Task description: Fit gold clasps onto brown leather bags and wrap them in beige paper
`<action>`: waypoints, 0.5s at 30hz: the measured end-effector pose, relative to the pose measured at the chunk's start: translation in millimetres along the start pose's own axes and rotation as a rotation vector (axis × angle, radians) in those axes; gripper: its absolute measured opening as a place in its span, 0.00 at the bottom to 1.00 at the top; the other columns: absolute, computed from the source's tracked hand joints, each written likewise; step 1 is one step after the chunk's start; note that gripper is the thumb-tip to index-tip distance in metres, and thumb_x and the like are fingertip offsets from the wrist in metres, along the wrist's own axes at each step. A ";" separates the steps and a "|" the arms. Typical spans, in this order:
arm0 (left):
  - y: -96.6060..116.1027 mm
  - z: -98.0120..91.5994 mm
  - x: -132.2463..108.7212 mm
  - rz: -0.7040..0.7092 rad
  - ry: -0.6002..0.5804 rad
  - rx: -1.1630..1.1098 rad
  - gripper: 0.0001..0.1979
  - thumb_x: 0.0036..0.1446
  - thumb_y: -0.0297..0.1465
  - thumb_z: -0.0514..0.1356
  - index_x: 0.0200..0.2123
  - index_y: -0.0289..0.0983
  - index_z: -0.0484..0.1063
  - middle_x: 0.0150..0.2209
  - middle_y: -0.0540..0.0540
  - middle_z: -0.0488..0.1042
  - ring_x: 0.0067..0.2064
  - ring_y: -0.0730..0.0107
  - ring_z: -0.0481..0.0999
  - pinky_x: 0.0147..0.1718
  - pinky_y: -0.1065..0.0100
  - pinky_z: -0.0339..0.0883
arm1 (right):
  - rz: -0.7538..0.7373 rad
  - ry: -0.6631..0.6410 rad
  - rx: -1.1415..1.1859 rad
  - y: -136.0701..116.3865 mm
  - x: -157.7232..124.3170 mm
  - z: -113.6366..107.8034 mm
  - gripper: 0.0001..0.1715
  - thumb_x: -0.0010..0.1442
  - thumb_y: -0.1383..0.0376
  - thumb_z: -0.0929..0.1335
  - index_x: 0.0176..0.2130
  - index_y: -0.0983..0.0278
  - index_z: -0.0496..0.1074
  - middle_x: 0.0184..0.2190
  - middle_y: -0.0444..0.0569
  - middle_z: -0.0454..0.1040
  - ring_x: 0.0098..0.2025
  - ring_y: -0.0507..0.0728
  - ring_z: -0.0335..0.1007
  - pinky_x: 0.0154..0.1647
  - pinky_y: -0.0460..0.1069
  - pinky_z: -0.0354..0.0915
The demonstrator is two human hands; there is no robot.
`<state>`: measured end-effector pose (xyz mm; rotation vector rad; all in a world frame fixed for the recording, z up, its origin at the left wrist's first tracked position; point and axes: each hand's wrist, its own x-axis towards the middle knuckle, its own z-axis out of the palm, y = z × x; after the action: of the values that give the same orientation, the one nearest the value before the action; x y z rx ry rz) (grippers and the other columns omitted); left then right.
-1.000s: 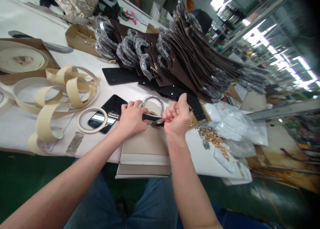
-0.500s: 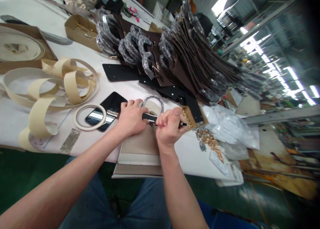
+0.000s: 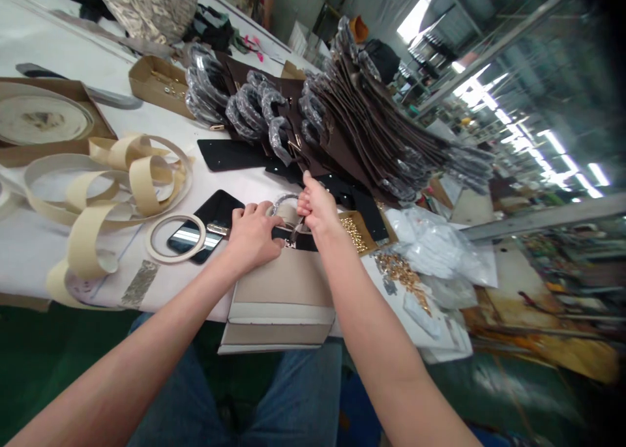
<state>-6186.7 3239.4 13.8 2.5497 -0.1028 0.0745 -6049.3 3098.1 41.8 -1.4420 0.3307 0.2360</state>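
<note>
My left hand [image 3: 255, 235] is closed over the black band along the top of a beige handbag [image 3: 286, 276], thumb on the near side, fingers over the far side. A small metal fitting [image 3: 289, 244] sits on the band beside the thumb. My right hand [image 3: 317, 202] is wrapped round a slim tool [image 3: 297, 228], like a screwdriver, its handle mostly hidden. The tool slants down with its tip at the fitting. A plastic-wrapped ring handle [image 3: 280, 201] rises behind the band. Left of my left hand, a metal end piece [image 3: 218, 230] lies over a phone [image 3: 210, 212].
A tape roll [image 3: 150, 240] overlaps the phone, with a curled beige strip [image 3: 83, 238] further left. A box of gold studs [image 3: 359, 232] and loose gold hardware [image 3: 403, 274] lie right, near clear plastic bags [image 3: 440, 245]. Behind are stacked brown bag pieces [image 3: 386, 121] with wrapped handles.
My right hand has risen and turned, bringing the tool from lying sideways to pointing down at the fitting. My left hand keeps its hold on the handbag. The camera view has shifted slightly.
</note>
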 end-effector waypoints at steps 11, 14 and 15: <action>0.4 6.8 -1.8 -0.015 0.054 -0.034 0.14 0.62 0.37 0.68 0.50 0.50 0.88 0.69 0.42 0.75 0.65 0.38 0.71 0.62 0.39 0.62 | -0.070 -0.001 -0.066 7.9 -29.2 17.3 0.43 0.63 0.37 0.80 0.27 0.55 0.53 0.14 0.30 0.51 0.14 0.45 0.43 0.10 0.44 0.42; 0.1 7.6 -2.3 -0.007 0.047 -0.043 0.13 0.62 0.38 0.68 0.49 0.48 0.88 0.68 0.41 0.75 0.65 0.38 0.71 0.60 0.39 0.62 | -0.295 0.035 -0.083 13.7 -56.6 15.4 0.42 0.64 0.37 0.79 0.26 0.55 0.53 0.15 0.33 0.54 0.14 0.47 0.47 0.11 0.46 0.47; 0.0 7.8 -2.4 -0.005 0.044 -0.043 0.13 0.63 0.38 0.67 0.49 0.48 0.88 0.67 0.41 0.75 0.65 0.38 0.70 0.60 0.39 0.62 | -0.362 0.044 -0.102 15.9 -66.6 14.3 0.41 0.66 0.37 0.77 0.25 0.55 0.54 0.15 0.34 0.54 0.14 0.47 0.49 0.11 0.47 0.48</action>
<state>-6188.9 3235.2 7.1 2.5034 -0.0801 0.1256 -6115.8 3116.9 52.4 -1.5809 0.0897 -0.0743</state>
